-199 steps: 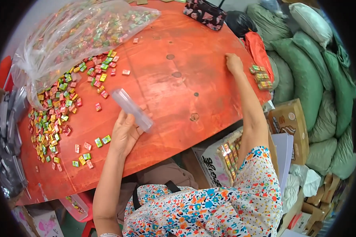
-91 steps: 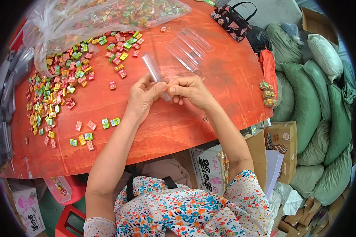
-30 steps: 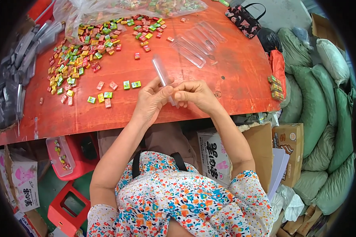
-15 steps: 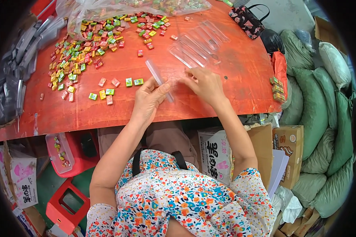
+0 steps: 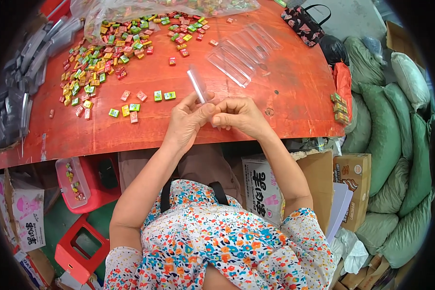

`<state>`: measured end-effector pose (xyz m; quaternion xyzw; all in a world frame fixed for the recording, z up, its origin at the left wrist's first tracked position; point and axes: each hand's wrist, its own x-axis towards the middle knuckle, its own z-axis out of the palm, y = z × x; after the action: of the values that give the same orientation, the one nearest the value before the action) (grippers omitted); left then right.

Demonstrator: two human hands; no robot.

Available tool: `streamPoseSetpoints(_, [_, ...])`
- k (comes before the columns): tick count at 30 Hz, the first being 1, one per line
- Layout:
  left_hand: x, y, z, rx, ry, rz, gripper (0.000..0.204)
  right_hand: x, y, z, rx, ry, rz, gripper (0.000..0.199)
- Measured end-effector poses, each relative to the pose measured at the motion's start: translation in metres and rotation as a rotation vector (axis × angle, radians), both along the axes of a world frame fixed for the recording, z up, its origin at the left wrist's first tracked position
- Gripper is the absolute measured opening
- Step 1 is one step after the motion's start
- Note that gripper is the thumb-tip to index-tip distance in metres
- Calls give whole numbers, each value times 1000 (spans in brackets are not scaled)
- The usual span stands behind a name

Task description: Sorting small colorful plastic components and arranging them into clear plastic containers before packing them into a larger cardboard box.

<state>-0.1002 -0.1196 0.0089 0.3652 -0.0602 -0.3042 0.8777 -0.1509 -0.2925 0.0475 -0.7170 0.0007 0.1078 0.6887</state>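
Observation:
Both my hands meet over the near edge of the red table (image 5: 295, 92). My left hand (image 5: 187, 122) pinches the lower end of a narrow clear plastic case (image 5: 197, 85) that stands tilted upward. My right hand (image 5: 241, 116) grips the same case's lower end from the right, fingers curled. Several small coloured wrapped candies (image 5: 106, 53) lie scattered to the left, with a short row (image 5: 130, 107) close to my left hand. Several more clear plastic cases (image 5: 241, 53) lie flat on the table beyond my right hand.
A clear bag of candies (image 5: 145, 9) lies at the table's far edge. Grey trays (image 5: 19, 82) stack at the left. A small candy stack (image 5: 340, 104) sits at the right edge. Green sacks (image 5: 391, 125), cardboard boxes (image 5: 355, 183), a red stool (image 5: 79, 246) and a patterned pouch (image 5: 304, 21) surround me.
My right hand, which had reached out over the table toward the flat cases half a second ago, has come back to the clear case held by my left hand.

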Motion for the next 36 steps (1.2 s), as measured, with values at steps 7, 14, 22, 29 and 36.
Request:
streamPoseSetpoints(7, [3, 3, -4, 31, -3, -20, 45, 0, -6, -2, -46, 11, -151, 17])
streamPoseSetpoints(14, [0, 13, -6, 161, 26, 35, 53, 15, -20, -15, -1574, -640, -223, 19])
streamPoseSetpoints(22, [-7, 14, -9, 22, 66, -25, 50, -6, 9, -9, -64, -123, -9, 22])
streamPoseSetpoints(29, [-11, 16, -4, -6, 38, -50, 50, -11, 12, -3, 26, 73, 3, 17])
streamPoseSetpoints(36, [-15, 21, 4, -40, 35, -40, 48, -11, 12, -4, 112, 90, -48, 19])
